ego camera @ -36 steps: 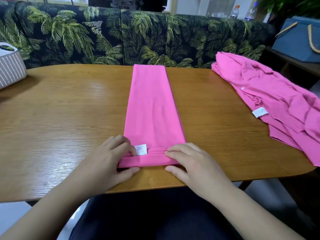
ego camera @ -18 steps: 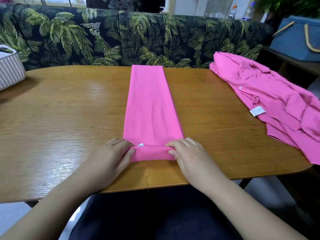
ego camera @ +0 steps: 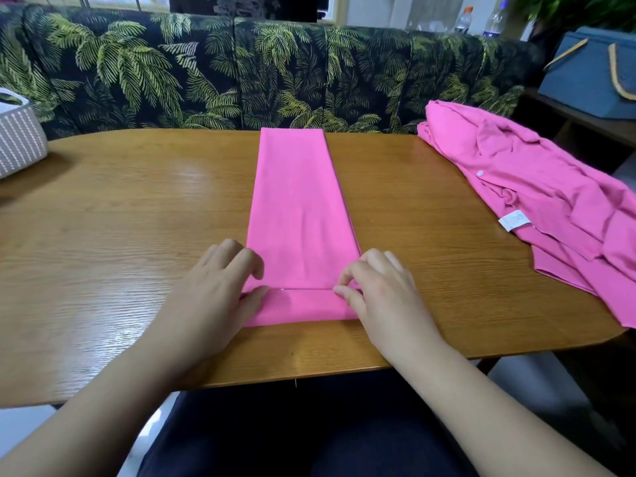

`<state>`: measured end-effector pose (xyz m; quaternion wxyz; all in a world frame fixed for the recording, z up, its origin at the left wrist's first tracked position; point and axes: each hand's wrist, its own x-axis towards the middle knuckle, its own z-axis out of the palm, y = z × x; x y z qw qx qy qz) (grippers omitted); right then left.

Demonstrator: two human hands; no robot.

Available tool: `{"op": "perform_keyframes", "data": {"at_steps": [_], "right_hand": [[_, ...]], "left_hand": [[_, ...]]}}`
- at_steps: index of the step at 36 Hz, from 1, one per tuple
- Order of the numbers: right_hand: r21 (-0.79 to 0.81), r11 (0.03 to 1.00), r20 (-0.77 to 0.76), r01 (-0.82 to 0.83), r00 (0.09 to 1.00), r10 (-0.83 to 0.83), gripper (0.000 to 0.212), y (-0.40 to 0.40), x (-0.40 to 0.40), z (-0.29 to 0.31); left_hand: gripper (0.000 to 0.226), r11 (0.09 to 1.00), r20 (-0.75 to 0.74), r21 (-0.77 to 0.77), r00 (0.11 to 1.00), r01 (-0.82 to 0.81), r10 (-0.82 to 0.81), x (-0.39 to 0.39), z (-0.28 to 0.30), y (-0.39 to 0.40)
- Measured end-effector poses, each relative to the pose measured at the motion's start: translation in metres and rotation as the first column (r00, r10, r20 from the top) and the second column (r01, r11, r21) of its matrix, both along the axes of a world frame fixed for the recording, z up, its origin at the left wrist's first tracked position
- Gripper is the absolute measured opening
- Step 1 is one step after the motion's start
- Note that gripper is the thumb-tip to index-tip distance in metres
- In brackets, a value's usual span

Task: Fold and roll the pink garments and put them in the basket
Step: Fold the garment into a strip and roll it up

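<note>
Head view showed a long, narrow folded pink garment [ego camera: 298,215] lying flat down the middle of the wooden bench [ego camera: 120,235], its far end reaching the bench's back edge and its near end turned over into a low, flat roll close to the front edge. Both hands sat at that roll, one at each side. The left hand [ego camera: 220,287] had its fingers curled down onto the cloth's left edge, with the thumb pressed against the roll's end, so it pinched the fabric there. The right hand [ego camera: 375,290] gripped the right end of the roll likewise, its fingertips [ego camera: 344,280] bent in over the fold line. The two hands were apart, with the width of the garment between them.

A second pink garment [ego camera: 537,197] lay crumpled and unfolded at the bench's right end, a white label showing on it. The light woven basket [ego camera: 19,139] stood at the far left edge of the bench, only partly in frame. A sofa [ego camera: 206,70] with a palm-leaf print ran behind the bench, and a blue bag [ego camera: 592,77] sat at the upper right.
</note>
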<state>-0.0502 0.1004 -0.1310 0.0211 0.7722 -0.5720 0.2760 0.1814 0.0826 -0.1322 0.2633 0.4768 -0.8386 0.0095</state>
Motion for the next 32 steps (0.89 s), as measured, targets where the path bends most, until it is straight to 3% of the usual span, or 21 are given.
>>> {"op": "perform_keyframes", "data": {"at_steps": [1,5,9,15,20,23,26,28,32], "right_hand": [[-0.002,1.0,0.016,-0.022,1.0,0.022,0.015,0.0,0.0,-0.002],[0.013,0.994,0.042,-0.112,0.993,0.112,0.028,0.002,-0.006,0.0],[0.086,0.985,-0.049,-0.151,0.987,0.156,0.045,0.011,-0.014,-0.003],[0.042,0.991,-0.078,-0.124,0.989,0.127,0.041,0.008,-0.018,-0.013],[-0.011,0.999,-0.074,-0.037,0.997,0.036,0.049,0.004,-0.012,-0.011],[0.052,0.997,-0.019,-0.055,0.998,0.056,0.061,0.005,-0.009,-0.003],[0.195,0.979,0.115,-0.061,0.993,0.039,0.043,0.01,-0.01,0.002],[0.165,0.984,0.132,-0.063,0.99,0.041,0.03,0.01,-0.011,-0.001],[0.079,0.997,0.136,-0.014,0.991,0.003,0.028,0.001,-0.009,-0.007]], "left_hand": [[0.01,0.997,0.015,-0.004,0.997,0.081,-0.081,-0.001,0.001,0.0],[0.023,0.972,0.078,0.018,0.969,0.235,-0.236,-0.003,0.007,0.003],[0.023,0.981,0.069,0.085,0.981,0.177,-0.183,0.003,0.004,0.01],[0.04,0.992,0.18,-0.021,0.977,0.122,-0.116,0.01,-0.008,0.007],[0.042,0.999,0.074,0.005,0.996,0.043,-0.043,0.001,-0.01,0.0],[0.046,0.987,-0.147,0.159,0.989,0.035,-0.011,-0.003,-0.004,0.003],[0.042,0.975,-0.266,0.214,0.964,0.057,0.002,-0.004,-0.003,0.008],[0.029,0.976,-0.279,0.213,0.96,0.053,0.009,-0.004,-0.005,0.009],[0.006,0.979,-0.253,0.196,0.968,0.057,-0.006,-0.002,-0.004,0.006]]}}
